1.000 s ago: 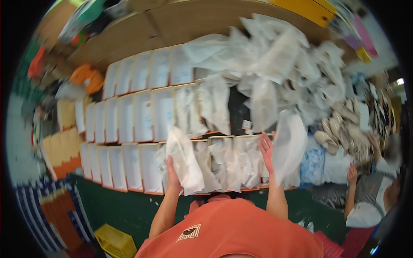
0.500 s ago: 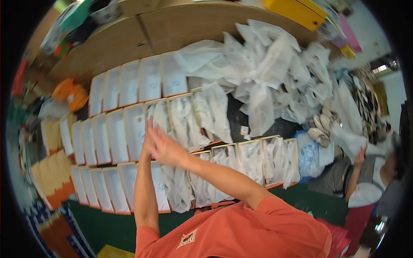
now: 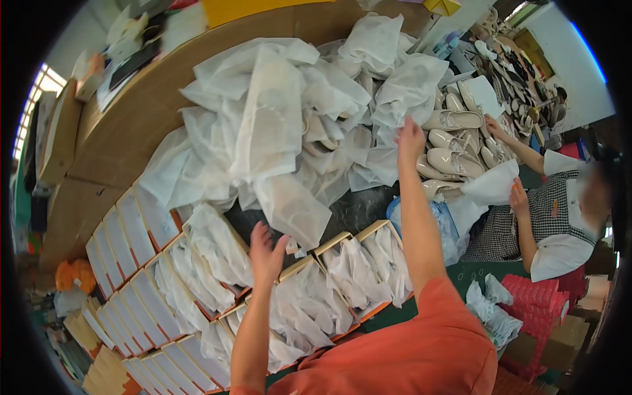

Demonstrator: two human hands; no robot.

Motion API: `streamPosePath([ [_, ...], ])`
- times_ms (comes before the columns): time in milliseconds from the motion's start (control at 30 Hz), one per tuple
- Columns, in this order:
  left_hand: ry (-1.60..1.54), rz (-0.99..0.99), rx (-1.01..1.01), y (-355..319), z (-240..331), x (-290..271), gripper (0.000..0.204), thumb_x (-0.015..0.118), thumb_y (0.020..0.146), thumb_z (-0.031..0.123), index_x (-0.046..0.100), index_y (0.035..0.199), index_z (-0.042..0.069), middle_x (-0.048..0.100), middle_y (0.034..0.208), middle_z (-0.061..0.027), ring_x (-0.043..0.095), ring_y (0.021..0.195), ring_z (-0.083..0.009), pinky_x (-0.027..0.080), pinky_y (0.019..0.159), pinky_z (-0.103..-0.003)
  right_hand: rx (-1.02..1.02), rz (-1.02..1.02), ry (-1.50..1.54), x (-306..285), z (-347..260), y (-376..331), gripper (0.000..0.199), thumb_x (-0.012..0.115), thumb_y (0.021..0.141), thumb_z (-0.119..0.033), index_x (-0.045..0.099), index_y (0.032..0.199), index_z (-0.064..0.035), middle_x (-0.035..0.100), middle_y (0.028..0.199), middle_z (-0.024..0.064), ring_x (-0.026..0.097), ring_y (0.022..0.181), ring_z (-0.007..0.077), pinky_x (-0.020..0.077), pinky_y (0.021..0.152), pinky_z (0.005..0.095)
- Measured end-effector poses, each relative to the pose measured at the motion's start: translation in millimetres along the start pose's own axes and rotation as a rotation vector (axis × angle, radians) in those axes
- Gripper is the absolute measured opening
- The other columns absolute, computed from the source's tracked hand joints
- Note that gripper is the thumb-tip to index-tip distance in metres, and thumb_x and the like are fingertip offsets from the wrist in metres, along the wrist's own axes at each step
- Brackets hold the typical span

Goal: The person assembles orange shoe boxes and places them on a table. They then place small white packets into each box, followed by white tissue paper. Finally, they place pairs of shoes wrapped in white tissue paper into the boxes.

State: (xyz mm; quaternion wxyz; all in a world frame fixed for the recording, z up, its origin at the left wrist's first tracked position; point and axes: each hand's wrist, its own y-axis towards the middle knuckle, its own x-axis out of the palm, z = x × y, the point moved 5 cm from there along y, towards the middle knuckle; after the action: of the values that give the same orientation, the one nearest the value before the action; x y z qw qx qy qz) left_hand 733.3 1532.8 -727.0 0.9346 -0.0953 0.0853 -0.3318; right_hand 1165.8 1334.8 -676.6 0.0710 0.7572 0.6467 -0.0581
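Observation:
My right hand (image 3: 409, 137) reaches far out to a heap of white fabric bags (image 3: 276, 125) and touches one at the heap's right side; whether it grips is unclear. My left hand (image 3: 264, 253) hovers with fingers apart, holding nothing, just below a hanging white bag (image 3: 289, 207) and above rows of open shoe boxes (image 3: 217, 289) lined with white wrapping. Beige shoes (image 3: 451, 141) lie to the right of my right hand.
Another person in a checked top (image 3: 553, 217) sits at the right, holding a white bag (image 3: 494, 184). Closed white boxes (image 3: 125, 263) run along the left. A brown board table (image 3: 118, 131) lies behind the heap. Red trays (image 3: 533, 296) stack at lower right.
The view has swung to the right. My right hand has stretched from the boxes up to the bag heap. My left hand has dropped lower, over the open boxes.

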Motion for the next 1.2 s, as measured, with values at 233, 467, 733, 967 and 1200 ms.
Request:
streamPosePath([
  [233, 0.055, -0.011, -0.196, 56.4, -9.2, 67.2, 0.048, 0.068, 0.087, 0.017, 0.054, 0.127, -0.005, 0.066, 0.115, -0.0129, 0.065, 0.103, -0.0220, 0.051, 0.087, -0.033, 0.136, -0.067, -0.759, 72.8, -39.0, 108.1, 0.055, 0.066, 0.079, -0.054, 0.073, 0.094, -0.0017, 0.071, 0.103, 0.0214, 0.069, 0.088, 0.0333, 0.0520, 0.080, 0.0469],
  [467, -1.014, 0.109, -0.487, -77.8, 34.7, -37.2, 0.055, 0.061, 0.091, 0.035, 0.051, 0.134, 0.001, 0.063, 0.124, -0.0144, 0.065, 0.107, -0.0315, 0.055, 0.093, -0.045, -0.183, 0.079, -0.480, 61.1, -5.6, 24.4, 0.048, 0.075, 0.072, -0.036, 0.066, 0.101, 0.0013, 0.057, 0.120, 0.0197, 0.054, 0.110, 0.0364, 0.0454, 0.094, 0.0461],
  [733, -1.146, 0.157, -0.708, -257.0, 18.5, -116.2, 0.070, 0.054, 0.092, 0.062, 0.055, 0.131, 0.003, 0.064, 0.125, -0.0140, 0.064, 0.112, -0.0272, 0.051, 0.098, -0.041, 0.696, -0.762, 0.682, -39.3, -20.2, -355.5, 0.048, 0.050, 0.098, -0.016, 0.038, 0.144, -0.0093, 0.051, 0.137, 0.0132, 0.055, 0.121, 0.0359, 0.0493, 0.096, 0.0627],
  [967, -1.130, 0.476, -0.223, -301.7, -47.1, -328.2, 0.071, 0.049, 0.097, 0.058, 0.048, 0.137, -0.001, 0.063, 0.126, -0.0145, 0.065, 0.107, -0.0270, 0.052, 0.095, -0.040, 0.877, -1.051, 0.632, -31.8, 27.2, -530.1, 0.049, 0.058, 0.095, -0.018, 0.046, 0.142, -0.0080, 0.053, 0.139, 0.0146, 0.055, 0.122, 0.0297, 0.0477, 0.101, 0.0469],
  [1200, 0.357, 0.421, -0.323, -198.4, -68.7, -524.8, 0.054, 0.055, 0.095, 0.031, 0.049, 0.134, -0.006, 0.060, 0.130, -0.0233, 0.061, 0.115, -0.0324, 0.047, 0.099, -0.038, -0.388, -1.498, -0.271, 159.5, -42.8, -761.8, 0.049, 0.061, 0.093, -0.023, 0.051, 0.133, 0.0041, 0.064, 0.119, 0.0248, 0.063, 0.109, 0.0364, 0.0490, 0.094, 0.0420],
])
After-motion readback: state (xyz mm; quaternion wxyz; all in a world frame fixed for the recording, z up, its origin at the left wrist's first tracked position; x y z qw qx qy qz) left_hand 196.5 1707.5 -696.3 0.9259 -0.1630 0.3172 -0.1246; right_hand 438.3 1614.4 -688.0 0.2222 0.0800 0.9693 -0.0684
